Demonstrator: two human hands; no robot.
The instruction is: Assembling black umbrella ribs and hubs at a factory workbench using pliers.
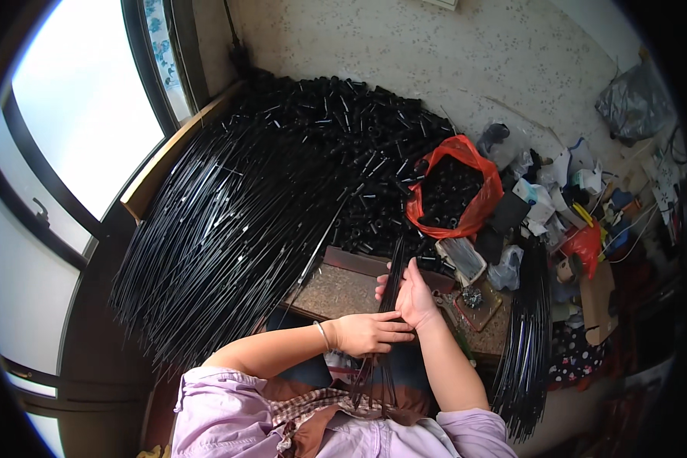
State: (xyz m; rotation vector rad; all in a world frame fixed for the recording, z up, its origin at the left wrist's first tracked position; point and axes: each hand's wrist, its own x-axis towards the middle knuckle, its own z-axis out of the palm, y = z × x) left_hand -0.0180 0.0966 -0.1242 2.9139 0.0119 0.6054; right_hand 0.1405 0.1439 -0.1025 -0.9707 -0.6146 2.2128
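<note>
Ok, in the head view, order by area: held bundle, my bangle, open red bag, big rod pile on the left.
1. Rod pile
2. Open red bag
3. Held bundle, longer but narrower than the bag
4. Bangle

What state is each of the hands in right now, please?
Left hand: fingers laid across the bundle of thin black rods; whether it grips cannot be told.
Right hand: loosely curled, holding the same bundle.

A grey plastic bag [635, 105] is hanging near the speckled wall [389, 42], brown cardboard [601, 298] is resting beside a polka-dotted cloth [574, 362], and a window [84, 72] is glowing at left.
</note>
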